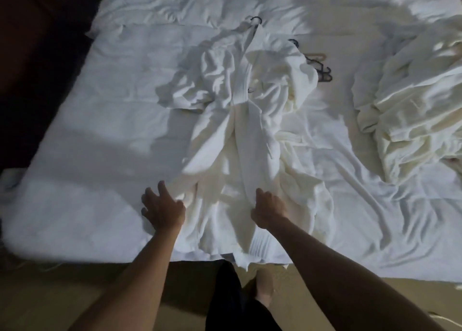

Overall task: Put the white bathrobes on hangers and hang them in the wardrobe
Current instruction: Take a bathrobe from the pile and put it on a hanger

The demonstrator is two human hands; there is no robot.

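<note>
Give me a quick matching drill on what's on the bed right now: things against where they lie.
Things:
1. bathrobe
2. spare hangers
3. heap of robes
4. left hand

Places:
A. far right of the bed
B. at the robe's lower left edge
C. middle of the bed, spread out
D. right of the robe's shoulder

Pairs: 1-C, 2-D, 3-A, 4-B

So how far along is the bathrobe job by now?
Early on. One bathrobe lies spread on the bed with a dark hanger hook showing at its collar, so it seems already on a hanger. Both hands, left and right, rest at its lower hem. Spare hangers and a heap of white cloth remain. No wardrobe is in view.
</note>
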